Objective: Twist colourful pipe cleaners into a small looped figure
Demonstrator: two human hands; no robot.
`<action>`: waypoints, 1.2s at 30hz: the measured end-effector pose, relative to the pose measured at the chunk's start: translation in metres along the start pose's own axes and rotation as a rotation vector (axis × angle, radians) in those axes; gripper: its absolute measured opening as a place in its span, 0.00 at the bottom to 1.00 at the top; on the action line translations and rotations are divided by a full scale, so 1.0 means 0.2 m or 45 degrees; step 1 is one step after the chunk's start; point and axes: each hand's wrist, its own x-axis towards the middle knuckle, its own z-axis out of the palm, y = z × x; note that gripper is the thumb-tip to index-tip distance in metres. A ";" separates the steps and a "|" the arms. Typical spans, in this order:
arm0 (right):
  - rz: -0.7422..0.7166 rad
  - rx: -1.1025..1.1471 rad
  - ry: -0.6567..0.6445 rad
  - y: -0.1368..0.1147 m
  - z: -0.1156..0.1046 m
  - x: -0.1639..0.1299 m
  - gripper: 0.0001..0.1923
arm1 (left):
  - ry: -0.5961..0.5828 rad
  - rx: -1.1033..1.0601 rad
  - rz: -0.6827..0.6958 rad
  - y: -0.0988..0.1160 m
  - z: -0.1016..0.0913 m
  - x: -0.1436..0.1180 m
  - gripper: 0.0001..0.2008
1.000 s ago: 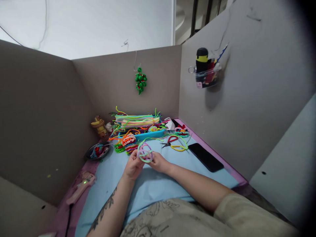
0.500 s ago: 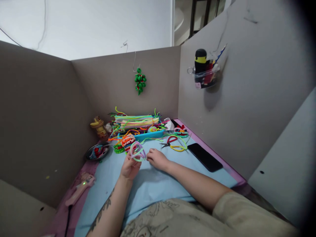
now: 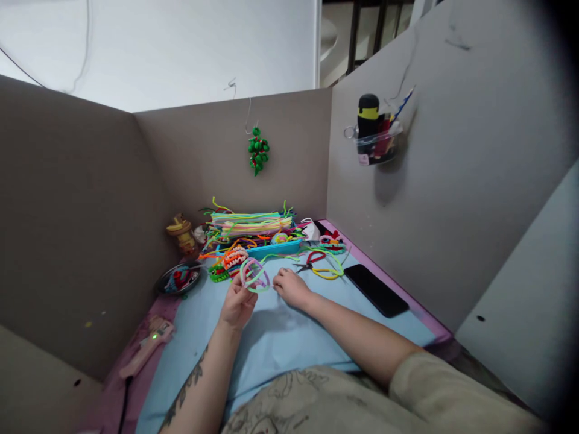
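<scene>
Head view: the surface (image 3: 199, 313), covered in light blue cloth, fills the space between the person and the grey panels. Across its far side runs a bundle of fuzzy stems (image 3: 251, 223) above a blue tray (image 3: 275, 249), both well beyond the hands. A black phone (image 3: 376, 290) lies to the right, outside the right forearm. Nearer the middle are cutters (image 3: 310, 264) with one red and one yellow handle, resting just beyond the right hand (image 3: 293, 290) and apart from it.

The left hand (image 3: 236, 304) is raised in front of the person and carries the small openwork frame (image 3: 259, 278), made of lilac and pale green stems bent into crossing loops. Being roundish, the frame shows no clear long axis; its loops stand up above the left thumb and lean toward the right hand. The left fingers are closed on its lower left edge, so this hand is the nearer one, in direct contact.

The right fingers (image 3: 278, 284) are curled in, tips pointing left at the frame, which lies just beside them, level with its lower right edge. Whether they pinch a thin stem end there, or touch nothing, I cannot tell.
</scene>
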 end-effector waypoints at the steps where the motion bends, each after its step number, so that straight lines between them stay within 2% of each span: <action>1: 0.028 0.021 0.023 0.00 0.00 0.00 0.08 | 0.015 0.037 0.013 0.00 0.00 0.01 0.15; 5: 0.095 0.155 0.232 -0.01 -0.04 -0.01 0.19 | 0.133 0.131 0.071 -0.01 0.00 0.03 0.15; 9: -0.034 0.423 0.612 -0.06 -0.11 -0.05 0.11 | 0.220 0.231 0.059 -0.02 0.00 0.04 0.17; 11: -0.129 0.513 0.716 -0.10 -0.15 -0.07 0.07 | 0.252 0.316 0.042 -0.04 0.01 0.04 0.17; 14: -0.222 0.550 0.725 -0.15 -0.16 -0.10 0.05 | 0.283 0.523 0.060 -0.08 0.02 0.03 0.17; 18: -0.234 0.529 0.674 -0.18 -0.14 -0.10 0.04 | 0.273 0.672 0.114 -0.11 0.04 0.02 0.16; 27: -0.173 0.506 0.636 -0.17 -0.14 -0.09 0.06 | 0.218 0.677 0.113 -0.12 0.01 0.03 0.15; 36: -0.202 0.512 0.600 -0.17 -0.12 -0.09 0.09 | 0.329 0.460 -0.065 -0.12 -0.01 0.04 0.18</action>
